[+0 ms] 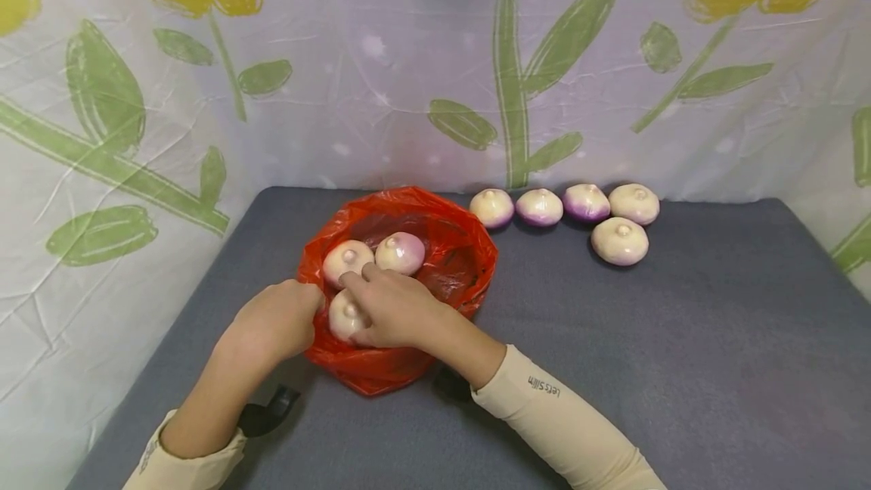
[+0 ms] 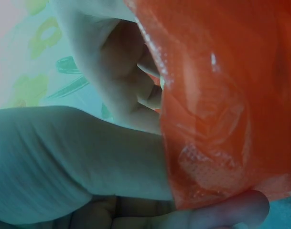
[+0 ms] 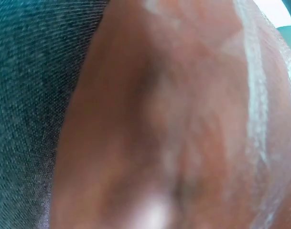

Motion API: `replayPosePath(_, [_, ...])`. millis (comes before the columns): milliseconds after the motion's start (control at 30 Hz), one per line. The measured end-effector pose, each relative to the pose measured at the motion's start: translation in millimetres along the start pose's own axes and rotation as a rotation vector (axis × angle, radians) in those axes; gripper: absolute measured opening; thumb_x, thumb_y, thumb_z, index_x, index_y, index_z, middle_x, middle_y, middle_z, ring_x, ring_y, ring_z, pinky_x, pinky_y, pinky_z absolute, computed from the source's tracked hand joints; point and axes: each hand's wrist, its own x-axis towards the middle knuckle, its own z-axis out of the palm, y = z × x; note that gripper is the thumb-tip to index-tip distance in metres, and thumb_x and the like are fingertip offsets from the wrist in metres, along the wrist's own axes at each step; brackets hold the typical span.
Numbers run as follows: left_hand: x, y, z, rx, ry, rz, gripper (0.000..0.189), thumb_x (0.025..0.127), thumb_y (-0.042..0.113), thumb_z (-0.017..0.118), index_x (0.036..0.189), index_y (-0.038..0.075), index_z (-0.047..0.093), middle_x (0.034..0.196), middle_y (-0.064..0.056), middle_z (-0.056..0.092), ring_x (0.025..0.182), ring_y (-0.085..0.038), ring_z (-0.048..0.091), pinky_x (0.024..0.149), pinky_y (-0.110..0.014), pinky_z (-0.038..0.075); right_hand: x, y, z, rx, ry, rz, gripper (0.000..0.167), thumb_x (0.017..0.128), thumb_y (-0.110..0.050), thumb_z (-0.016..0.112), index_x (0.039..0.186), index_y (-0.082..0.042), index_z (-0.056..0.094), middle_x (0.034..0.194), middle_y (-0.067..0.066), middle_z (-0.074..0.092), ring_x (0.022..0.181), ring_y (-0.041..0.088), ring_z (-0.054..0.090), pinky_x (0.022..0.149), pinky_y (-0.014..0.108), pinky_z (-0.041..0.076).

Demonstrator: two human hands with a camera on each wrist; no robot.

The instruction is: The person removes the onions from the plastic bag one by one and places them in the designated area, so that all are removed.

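A red plastic bag (image 1: 466, 286) lies with its mouth open on the grey table, holding three white-and-purple turnips. My left hand (image 1: 275, 324) grips the bag's left rim; in the left wrist view its thumb (image 2: 121, 160) goes behind the bag edge and a finger (image 2: 231, 210) lies along the outside. Reaching into the bag, my right hand (image 1: 398, 308) holds the nearest turnip (image 1: 345, 314) between thumb and fingers. Just beyond the fingertips sit a second turnip (image 1: 347, 257) and a third turnip (image 1: 403, 252). Blurred red bag wall (image 3: 159, 109) fills most of the right wrist view.
Toward the back of the table (image 1: 585, 354), several turnips (image 1: 539, 208) stand in a row right of the bag, with one turnip (image 1: 620, 242) in front of the row's right end. A flower-printed curtain (image 1: 381, 97) hangs behind the table and along its sides.
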Motion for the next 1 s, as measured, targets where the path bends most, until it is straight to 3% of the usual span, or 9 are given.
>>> replayPosePath(267, [-0.2, 0.2, 0.3, -0.004, -0.009, -0.007, 0.029, 0.075, -0.009, 0.063, 0.062, 0.014, 0.054, 0.057, 0.000, 0.047, 0.054, -0.020, 0.041, 0.051, -0.036, 0.037, -0.4, 1, 0, 0.013, -0.005, -0.007, 0.043, 0.082, -0.038, 0.078, 0.111, -0.015, 0.057, 0.095, 0.001, 0.058, 0.077, 0.016, 0.058, 0.066, 0.029, 0.050])
replayPosePath(500, [0.4, -1.0, 0.5, -0.004, -0.012, -0.007, 0.024, 0.076, -0.009, 0.065, 0.066, 0.012, 0.056, 0.059, -0.001, 0.048, 0.054, -0.021, 0.043, 0.051, -0.038, 0.040, -6.1, 5, -16, 0.032, -0.054, 0.057, 0.055, 0.081, -0.041, 0.078, 0.124, -0.017, 0.054, 0.107, 0.006, 0.056, 0.079, 0.020, 0.059, 0.066, 0.035, 0.053])
replayPosePath(767, [0.9, -0.6, 0.2, 0.003, -0.024, -0.013, 0.022, 0.077, -0.007, 0.066, 0.069, 0.011, 0.058, 0.061, -0.001, 0.049, 0.055, -0.022, 0.044, 0.052, -0.037, 0.040, -17.3, 17, -39, 0.121, -0.093, 0.058, 0.048, 0.077, -0.039, 0.082, 0.112, -0.019, 0.056, 0.108, 0.003, 0.051, 0.079, 0.015, 0.056, 0.069, 0.031, 0.050])
replayPosePath(1000, [0.0, -0.3, 0.6, -0.002, -0.006, -0.002, 0.023, 0.076, -0.007, 0.066, 0.067, 0.012, 0.057, 0.060, -0.001, 0.048, 0.054, -0.022, 0.043, 0.051, -0.037, 0.039, -23.8, 30, -51, 0.184, -0.108, 0.048, 0.047, 0.075, -0.034, 0.082, 0.112, -0.022, 0.056, 0.110, -0.003, 0.048, 0.082, 0.013, 0.057, 0.074, 0.030, 0.049])
